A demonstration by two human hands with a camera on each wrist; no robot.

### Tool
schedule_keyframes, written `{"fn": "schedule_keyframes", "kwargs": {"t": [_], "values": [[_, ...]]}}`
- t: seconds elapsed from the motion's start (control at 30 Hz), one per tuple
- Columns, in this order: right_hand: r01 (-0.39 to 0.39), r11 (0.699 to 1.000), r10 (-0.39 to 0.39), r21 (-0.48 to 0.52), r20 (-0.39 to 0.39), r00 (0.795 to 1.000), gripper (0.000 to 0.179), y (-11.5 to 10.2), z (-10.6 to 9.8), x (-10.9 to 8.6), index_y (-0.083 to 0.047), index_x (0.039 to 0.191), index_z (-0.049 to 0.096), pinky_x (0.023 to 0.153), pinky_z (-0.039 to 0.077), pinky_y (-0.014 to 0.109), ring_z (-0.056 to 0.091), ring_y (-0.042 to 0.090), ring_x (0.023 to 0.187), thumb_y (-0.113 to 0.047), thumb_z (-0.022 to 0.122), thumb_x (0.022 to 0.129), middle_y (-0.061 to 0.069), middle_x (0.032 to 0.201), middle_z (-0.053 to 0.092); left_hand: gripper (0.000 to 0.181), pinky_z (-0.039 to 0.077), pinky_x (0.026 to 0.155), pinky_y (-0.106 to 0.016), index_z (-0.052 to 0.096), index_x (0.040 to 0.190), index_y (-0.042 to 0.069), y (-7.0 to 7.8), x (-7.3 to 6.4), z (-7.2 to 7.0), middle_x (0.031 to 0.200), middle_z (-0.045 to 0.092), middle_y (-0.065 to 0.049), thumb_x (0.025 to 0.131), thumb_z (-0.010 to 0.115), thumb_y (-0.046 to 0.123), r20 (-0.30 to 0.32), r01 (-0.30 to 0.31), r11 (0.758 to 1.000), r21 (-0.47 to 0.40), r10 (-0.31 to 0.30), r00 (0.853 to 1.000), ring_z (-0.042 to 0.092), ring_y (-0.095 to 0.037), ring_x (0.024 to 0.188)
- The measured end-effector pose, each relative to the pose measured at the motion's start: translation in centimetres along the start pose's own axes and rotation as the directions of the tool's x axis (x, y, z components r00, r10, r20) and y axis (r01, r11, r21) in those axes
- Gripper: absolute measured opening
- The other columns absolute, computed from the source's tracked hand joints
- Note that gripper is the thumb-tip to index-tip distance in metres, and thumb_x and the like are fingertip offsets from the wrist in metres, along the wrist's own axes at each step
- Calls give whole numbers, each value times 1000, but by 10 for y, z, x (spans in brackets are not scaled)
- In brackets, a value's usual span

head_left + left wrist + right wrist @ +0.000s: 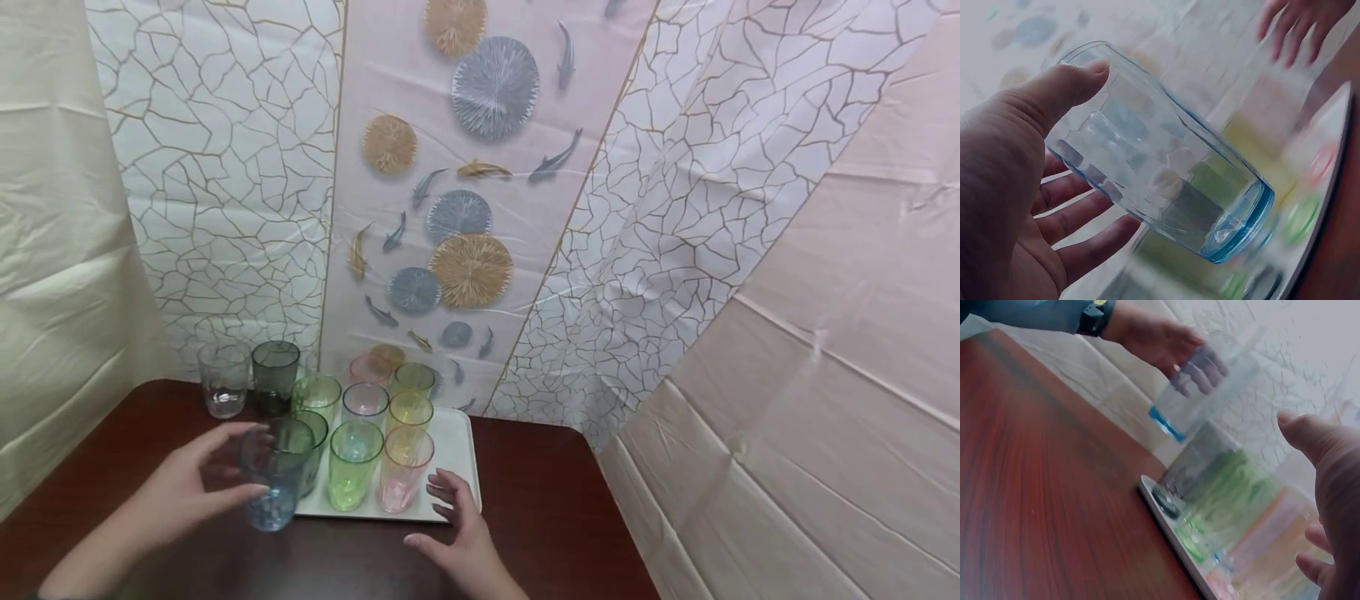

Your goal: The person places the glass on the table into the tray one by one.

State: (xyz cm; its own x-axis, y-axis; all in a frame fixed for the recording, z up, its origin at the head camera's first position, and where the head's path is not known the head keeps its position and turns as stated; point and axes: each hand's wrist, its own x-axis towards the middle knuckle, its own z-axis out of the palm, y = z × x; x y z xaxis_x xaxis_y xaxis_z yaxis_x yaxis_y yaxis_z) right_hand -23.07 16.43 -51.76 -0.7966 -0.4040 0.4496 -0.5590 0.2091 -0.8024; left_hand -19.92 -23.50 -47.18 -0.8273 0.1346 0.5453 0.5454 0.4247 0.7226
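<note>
My left hand point(180, 483) grips a clear light-blue glass point(272, 507) from its left side, thumb on the near side and fingers behind. The right wrist view shows this glass point(1200, 387) raised above the table, left of the white tray point(461, 450). In the head view it overlaps a dark green glass point(313, 454) at the tray's left. My right hand point(465, 533) holds nothing; its fingers are spread and loosely bent beside the tray's front right. Nearest to it is a pink glass point(397, 483), with a lime-green glass point(348, 479) next to that.
Several more tinted glasses, among them a yellow glass point(411, 408), stand in rows on the tray. Behind its left side are a clear glass point(224, 387) and a dark grey glass point(274, 375). Patterned cloth point(240, 208) hangs around the dark red table point(540, 500).
</note>
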Motion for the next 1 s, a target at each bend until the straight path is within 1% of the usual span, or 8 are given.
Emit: {"fn": "schedule_keyframes", "kwargs": {"t": [0.1,0.2,0.27,0.47,0.57,0.7,0.9,1.0], "values": [[60,998,-62,36,44,997,84,-8,5,4,2,154,36,107,50,48,53,32,134,-13,85,86,15,149,52,72,64,77,-32,57,139,6,12,5,24,125,68,-16,77,91,16,44,-73,995,-67,76,996,72,-12,97],[79,993,-86,87,69,994,85,-16,11,10,1,154,35,108,48,49,53,29,135,-10,85,86,13,150,51,70,63,80,-34,58,137,5,20,13,47,126,69,-13,78,91,19,72,-147,984,-102,155,985,71,-14,103],[92,988,-102,121,80,992,85,-20,15,13,-1,155,35,109,47,51,52,32,135,-9,85,86,15,150,50,69,63,83,-35,59,138,7,25,17,61,125,70,-9,79,91,24,97,-168,979,-112,179,979,70,-15,106],[64,984,-83,169,109,991,92,-31,21,17,-7,159,31,107,51,44,55,30,132,-8,85,85,15,152,49,70,62,87,-38,56,141,9,29,19,92,126,69,-7,83,87,33,189,-128,974,-189,164,968,68,-21,112],[51,985,-73,168,129,989,94,-33,23,17,-9,161,31,102,55,41,57,30,130,-8,86,84,14,153,51,73,62,87,-37,53,143,7,30,18,100,129,67,-10,84,86,34,217,-97,975,-202,141,966,69,-29,111],[37,989,-56,144,133,989,93,-32,25,16,-16,160,34,100,56,39,59,32,127,-13,87,84,12,151,54,73,62,86,-35,51,144,3,31,17,106,131,63,-16,86,85,32,233,-99,969,-226,152,961,68,-36,111],[20,992,-36,127,118,992,90,-30,27,15,-21,159,37,103,54,38,60,29,127,-17,88,84,8,148,57,72,62,86,-35,50,146,7,33,16,109,134,61,-13,88,83,32,240,-116,962,-245,176,955,67,-28,114],[60,990,-74,125,104,992,88,-29,26,13,-17,158,38,102,55,39,61,31,126,-14,87,85,11,147,57,74,62,88,-39,49,149,10,31,14,108,138,61,-12,88,82,37,248,-117,973,-199,166,954,66,-29,116]]}}
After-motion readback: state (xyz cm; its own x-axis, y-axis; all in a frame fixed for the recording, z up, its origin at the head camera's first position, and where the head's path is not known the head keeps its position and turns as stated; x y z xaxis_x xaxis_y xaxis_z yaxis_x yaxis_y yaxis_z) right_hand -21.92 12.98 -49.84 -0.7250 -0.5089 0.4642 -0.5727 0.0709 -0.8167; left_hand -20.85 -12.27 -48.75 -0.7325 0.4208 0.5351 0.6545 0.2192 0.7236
